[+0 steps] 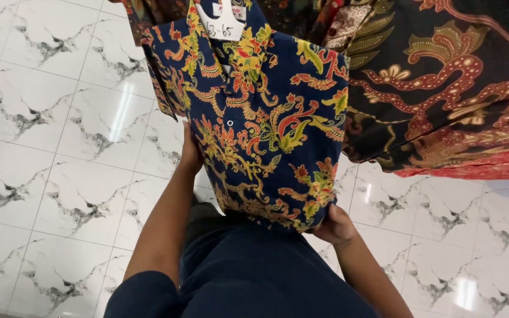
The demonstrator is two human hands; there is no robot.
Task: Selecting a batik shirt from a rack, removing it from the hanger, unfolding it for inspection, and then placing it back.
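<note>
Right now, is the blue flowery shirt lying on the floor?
No, the blue shirt hangs on a white hanger, held by the left hand and right hand.

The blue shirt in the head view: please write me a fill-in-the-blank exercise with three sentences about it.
1. The patterned shirt has a dark ____ ground.
2. The shirt hangs on a ____ plastic hanger.
3. The right hand holds the shirt at its ____ corner, while the left hand is at its side edge.

Missing words: blue; white; bottom
</note>
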